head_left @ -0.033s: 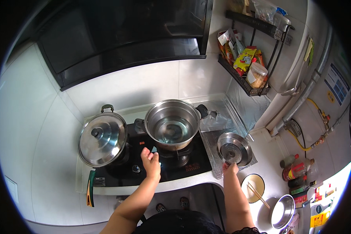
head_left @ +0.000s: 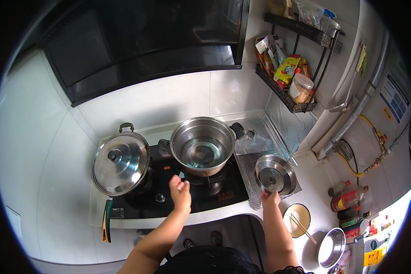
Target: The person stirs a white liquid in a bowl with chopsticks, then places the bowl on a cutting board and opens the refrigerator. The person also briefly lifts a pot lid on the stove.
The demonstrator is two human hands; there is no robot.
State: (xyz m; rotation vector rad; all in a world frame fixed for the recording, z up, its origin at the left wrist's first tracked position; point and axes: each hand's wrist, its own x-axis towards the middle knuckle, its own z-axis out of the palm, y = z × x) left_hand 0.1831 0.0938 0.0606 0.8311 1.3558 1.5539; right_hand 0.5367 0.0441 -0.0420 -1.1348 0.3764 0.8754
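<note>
My right hand (head_left: 271,199) is closed at the near edge of a round, shiny disc (head_left: 271,177) with a dark centre, which lies over a shallow steel basin (head_left: 286,176). Its exact kind is unclear. My left hand (head_left: 181,192) hovers above the front of the black cooktop (head_left: 144,198), holding nothing, with thumb apart from the fingers. Just beyond it, a steel pot (head_left: 202,155) of clear liquid stands uncovered on the right burner. A wok with a domed steel lid (head_left: 122,169) occupies the left burner.
A green handle (head_left: 107,221) juts over the counter's front edge. On the right are a bowl with chopsticks (head_left: 297,221), a steel bowl (head_left: 331,248) and several bottles (head_left: 349,201). A wall rack (head_left: 285,93) holds packets and a jar. The range hood (head_left: 155,68) hangs above.
My left hand has shifted slightly to the right and toward me. The right hand remains at the disc's edge.
</note>
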